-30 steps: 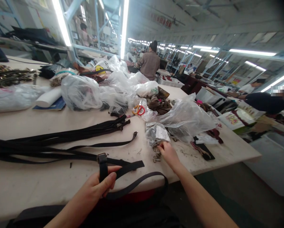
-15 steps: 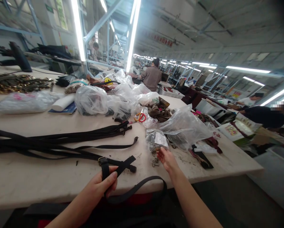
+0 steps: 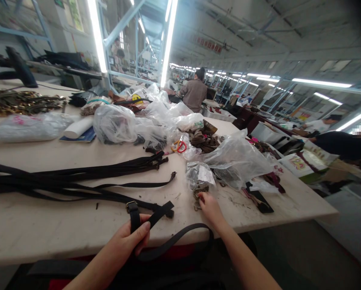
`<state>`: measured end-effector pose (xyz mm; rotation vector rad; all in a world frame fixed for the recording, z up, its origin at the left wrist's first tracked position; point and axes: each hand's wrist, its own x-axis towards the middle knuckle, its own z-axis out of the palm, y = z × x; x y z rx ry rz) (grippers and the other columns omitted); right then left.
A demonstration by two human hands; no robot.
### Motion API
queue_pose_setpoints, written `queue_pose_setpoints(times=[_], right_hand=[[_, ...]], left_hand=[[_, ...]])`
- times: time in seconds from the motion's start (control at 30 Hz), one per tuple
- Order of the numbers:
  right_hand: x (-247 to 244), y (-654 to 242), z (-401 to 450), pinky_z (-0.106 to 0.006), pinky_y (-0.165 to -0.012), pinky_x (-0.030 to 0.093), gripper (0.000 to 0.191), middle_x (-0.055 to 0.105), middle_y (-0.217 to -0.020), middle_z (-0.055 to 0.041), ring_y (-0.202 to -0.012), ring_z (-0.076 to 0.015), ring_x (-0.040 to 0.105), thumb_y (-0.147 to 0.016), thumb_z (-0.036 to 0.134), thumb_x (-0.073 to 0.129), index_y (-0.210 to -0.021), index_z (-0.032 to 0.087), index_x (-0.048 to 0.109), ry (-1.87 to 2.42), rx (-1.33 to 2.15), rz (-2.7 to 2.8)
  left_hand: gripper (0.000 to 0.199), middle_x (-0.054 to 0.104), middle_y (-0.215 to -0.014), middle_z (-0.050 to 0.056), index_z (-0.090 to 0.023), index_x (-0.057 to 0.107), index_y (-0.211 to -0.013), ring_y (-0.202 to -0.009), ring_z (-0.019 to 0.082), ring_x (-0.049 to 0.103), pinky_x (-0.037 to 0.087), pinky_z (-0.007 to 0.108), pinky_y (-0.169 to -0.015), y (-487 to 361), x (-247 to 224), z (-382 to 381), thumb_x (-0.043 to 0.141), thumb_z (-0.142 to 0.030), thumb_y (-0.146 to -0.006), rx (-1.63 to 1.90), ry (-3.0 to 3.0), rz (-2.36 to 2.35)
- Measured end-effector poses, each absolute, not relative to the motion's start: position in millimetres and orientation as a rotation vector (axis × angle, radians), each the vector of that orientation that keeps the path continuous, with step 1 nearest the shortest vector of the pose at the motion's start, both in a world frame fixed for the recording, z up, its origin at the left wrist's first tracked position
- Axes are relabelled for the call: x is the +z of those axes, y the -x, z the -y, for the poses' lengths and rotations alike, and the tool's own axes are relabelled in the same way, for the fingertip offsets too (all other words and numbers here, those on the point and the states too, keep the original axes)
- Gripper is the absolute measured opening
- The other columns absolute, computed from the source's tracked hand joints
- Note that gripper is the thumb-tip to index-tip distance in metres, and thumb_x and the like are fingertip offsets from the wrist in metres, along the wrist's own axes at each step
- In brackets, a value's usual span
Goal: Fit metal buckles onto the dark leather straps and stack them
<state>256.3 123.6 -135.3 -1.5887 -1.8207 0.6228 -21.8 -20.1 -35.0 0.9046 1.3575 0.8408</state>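
Note:
My left hand (image 3: 132, 238) is closed around a black strap (image 3: 134, 217) near its end. A brass-coloured buckle (image 3: 128, 206) sits on the strap above the fingers, and the strap's cut end pokes out to the right. From there the strap loops below the table edge. My right hand (image 3: 210, 207) has its fingers pinched at a small heap of brass-coloured metal pieces (image 3: 196, 197). They lie at the mouth of a clear plastic bag (image 3: 194, 173) with a white label. What the right fingertips grip, if anything, is hidden.
More black straps (image 3: 65, 177) stretch across the table's left side. Scissors (image 3: 179, 146) with red and yellow handles lie among plastic bags (image 3: 117, 123). A large clear bag (image 3: 237, 161) and brown straps (image 3: 203, 141) are at right. Co-workers are beyond, one in brown (image 3: 194, 94).
My right hand has moved slightly down and its fingers have closed in on the metal pieces. My left hand still holds the strap, almost unmoved. The view has shifted a little.

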Motion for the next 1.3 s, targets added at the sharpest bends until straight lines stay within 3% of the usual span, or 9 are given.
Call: queue_pose_setpoints(times=[0.13, 0.33, 0.57, 0.73, 1.0, 1.17, 1.3], right_hand=[[-125.5, -254.5, -124.7, -0.031, -0.074, 0.040, 0.009, 0.059, -0.077, -0.0057, -0.076, -0.0197, 0.054, -0.071, 0.014, 0.049, -0.068, 0.019, 0.056, 1.613, 0.444, 2.005], [-111.9, -256.8, -127.4, -0.030, -0.070, 0.038, 0.015, 0.061, -0.078, -0.0056, -0.075, -0.0203, 0.056, -0.083, 0.029, 0.042, -0.079, 0.019, 0.053, 1.663, 0.193, 2.051], [-109.9, -257.1, -126.2, -0.026, -0.052, 0.029, 0.020, 0.060, -0.066, -0.0035, -0.057, -0.0178, 0.055, -0.086, 0.033, 0.038, -0.084, 0.018, 0.052, 1.737, 0.027, 2.106], [-109.5, -258.1, -125.5, -0.025, -0.053, 0.028, 0.018, 0.061, -0.079, -0.0065, -0.063, -0.0171, 0.055, -0.087, 0.030, 0.039, -0.084, 0.018, 0.052, 1.700, -0.082, 2.158], [-118.0, -265.1, -124.4, -0.026, -0.054, 0.031, 0.019, 0.058, -0.068, -0.0034, -0.058, -0.0165, 0.053, -0.085, 0.031, 0.039, -0.078, 0.019, 0.051, 1.639, -0.090, 2.167], [-116.0, -265.0, -123.1, -0.028, -0.068, 0.037, 0.014, 0.060, -0.098, -0.0093, -0.082, -0.0195, 0.056, -0.082, 0.028, 0.041, -0.077, 0.019, 0.051, 1.594, -0.034, 2.131], [-117.8, -266.6, -123.5, -0.027, -0.061, 0.037, 0.017, 0.061, -0.072, -0.0047, -0.068, -0.0188, 0.056, -0.081, 0.033, 0.044, -0.074, 0.019, 0.050, 1.650, 0.058, 2.031]], left_hand=[[0.046, 0.042, -0.049, -0.007, -0.015, 0.054, -0.099, -0.048, 0.011, 0.036, 0.031, 0.023, -0.053, 22.3, -35.7, 21.3, 0.052, -0.052, -0.072, 0.847, -0.898, -1.347], [0.045, 0.042, -0.048, -0.008, -0.016, 0.051, -0.097, -0.046, 0.010, 0.035, 0.030, 0.023, -0.052, 22.2, -36.6, 24.3, 0.054, -0.052, -0.070, 0.862, -0.877, -1.330], [0.048, 0.041, -0.047, -0.008, -0.017, 0.051, -0.094, -0.045, 0.010, 0.033, 0.029, 0.023, -0.052, 20.0, -32.0, 25.4, 0.053, -0.056, -0.067, 0.839, -0.864, -1.305], [0.051, 0.039, -0.043, -0.009, -0.017, 0.050, -0.095, -0.044, 0.010, 0.032, 0.026, 0.023, -0.050, 19.5, -37.4, 23.3, 0.053, -0.058, -0.065, 0.821, -0.863, -1.308], [0.050, 0.038, -0.042, -0.009, -0.016, 0.050, -0.093, -0.043, 0.009, 0.031, 0.025, 0.023, -0.050, 18.7, -40.5, 22.5, 0.051, -0.059, -0.067, 0.811, -0.895, -1.296], [0.052, 0.038, -0.044, -0.009, -0.015, 0.048, -0.096, -0.045, 0.009, 0.030, 0.025, 0.023, -0.051, 17.4, -37.8, 21.4, 0.049, -0.059, -0.068, 0.786, -0.905, -1.288], [0.052, 0.037, -0.044, -0.009, -0.015, 0.047, -0.097, -0.045, 0.009, 0.030, 0.025, 0.023, -0.051, 18.3, -40.0, 21.1, 0.048, -0.058, -0.069, 0.787, -0.924, -1.279]])
